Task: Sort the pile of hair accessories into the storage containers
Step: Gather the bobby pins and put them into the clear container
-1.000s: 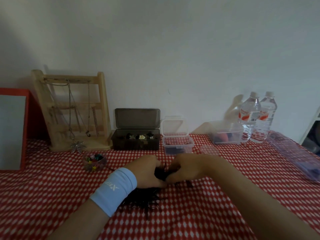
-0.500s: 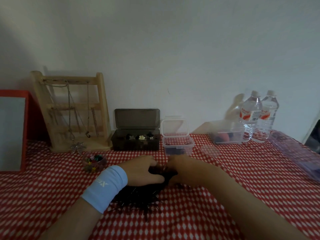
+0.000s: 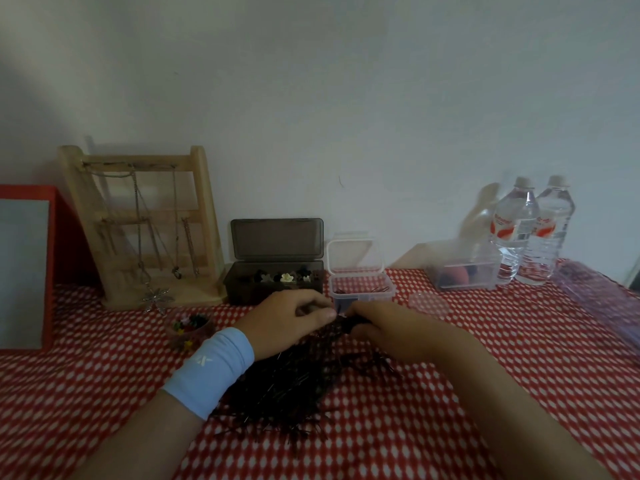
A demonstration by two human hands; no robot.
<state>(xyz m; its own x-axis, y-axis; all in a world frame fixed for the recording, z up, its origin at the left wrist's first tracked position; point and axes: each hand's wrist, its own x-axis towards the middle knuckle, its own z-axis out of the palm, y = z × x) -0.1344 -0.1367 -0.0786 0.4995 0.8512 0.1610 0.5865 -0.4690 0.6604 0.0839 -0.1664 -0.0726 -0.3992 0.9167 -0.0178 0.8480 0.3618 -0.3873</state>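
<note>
**Hand and Object Status: Hairpin Sorting**

Reference object: the pile of hairpins [image 3: 287, 386], a dark, bristling heap on the red-and-white tablecloth [image 3: 450, 410]. All positions below are given relative to this pile.

**Hands**
- Left hand [image 3: 284, 320]: rests over the far left part of the pile, with a light blue wristband [image 3: 211, 370] on the wrist. The fingers are curled inward and held together, and the thumb tip is brought against them.
- Right hand [image 3: 391, 332]: lies over the far right part of the pile, fingers curled under.
- The fingertips of both hands meet at the far edge of the pile, where they pinch a bunch of pins [image 3: 346, 325]. The number of pins in the bunch cannot be determined.

**Containers**
- Small clear container [image 3: 360, 289]: lid raised, just beyond the pile and directly behind the meeting fingertips. A few dark pins lie inside.
- Dark grey box [image 3: 273, 282]: lid raised, beyond the pile and slightly left. It holds small flower-shaped clips.
- Larger clear tub [image 3: 464, 268]: well beyond the pile to the right, with red and dark items inside.
- Round clear lid [image 3: 427, 303]: flat on the cloth, beyond the pile to the right and nearer than the tub.

**Other items**
- Small dish of coloured clips [image 3: 188, 327]: near the pile, on its left.
- Wooden stand [image 3: 145, 230] hung with necklaces: beyond the pile, far left.
- Two water bottles [image 3: 533, 230]: beyond the pile, far right.
</note>
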